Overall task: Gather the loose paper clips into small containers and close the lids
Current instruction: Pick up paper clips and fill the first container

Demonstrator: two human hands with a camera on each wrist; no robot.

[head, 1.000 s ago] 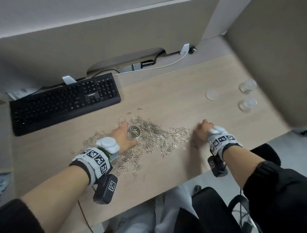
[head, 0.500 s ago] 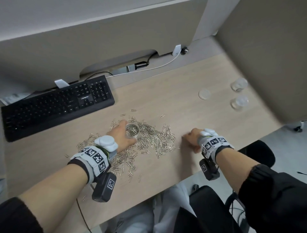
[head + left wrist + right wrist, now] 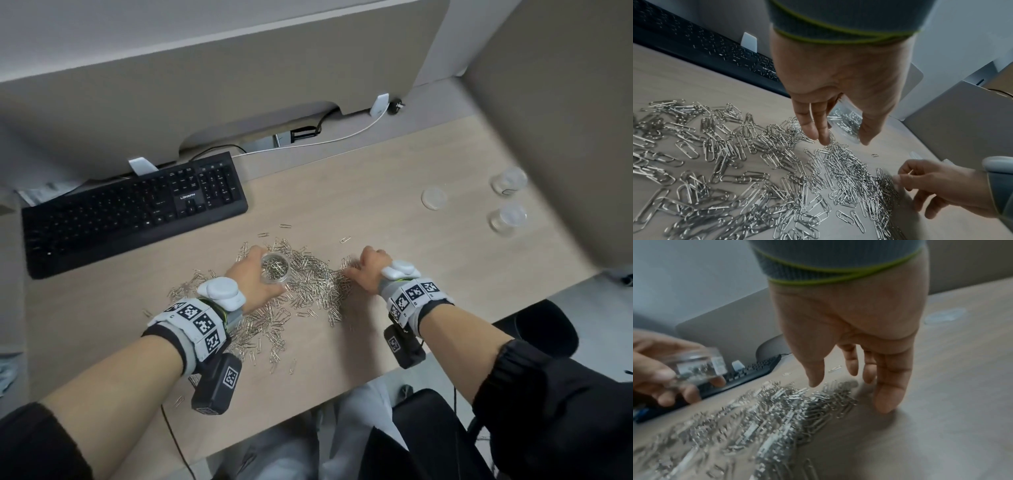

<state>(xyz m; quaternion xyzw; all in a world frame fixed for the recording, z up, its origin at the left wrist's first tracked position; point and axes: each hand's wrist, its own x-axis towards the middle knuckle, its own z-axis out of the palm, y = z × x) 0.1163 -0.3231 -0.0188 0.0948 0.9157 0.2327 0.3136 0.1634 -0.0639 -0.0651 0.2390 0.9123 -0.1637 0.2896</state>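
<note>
near: paper clips [image 3: 301, 291] heaped on surface [image 3: 376, 212] | I read right hand [image 3: 368, 272] grip loose, fingers raking heap's 3 o'clock edge | left hand [image 3: 255, 282] grips container [image 3: 275, 269], 9 o'clock of right, nearer | far: lid [image 3: 434, 198] at 1 o'clock

Office cubicle. Light wood-grain desk [image 3: 342, 192] boxed in by grey partition panels [image 3: 239, 68], black full-size keyboard [image 3: 137, 209] pushed back, cables [image 3: 342, 137] running through a cutout, paper clips [image 3: 308, 284] scattered across the desktop.

Desk [image 3: 694, 78]: paper clips [image 3: 760, 170] heaped; left hand [image 3: 838, 81] gripping clear container [image 3: 846, 120]; right hand [image 3: 937, 185] fingers touching heap; keyboard [image 3: 705, 48] behind.
</note>
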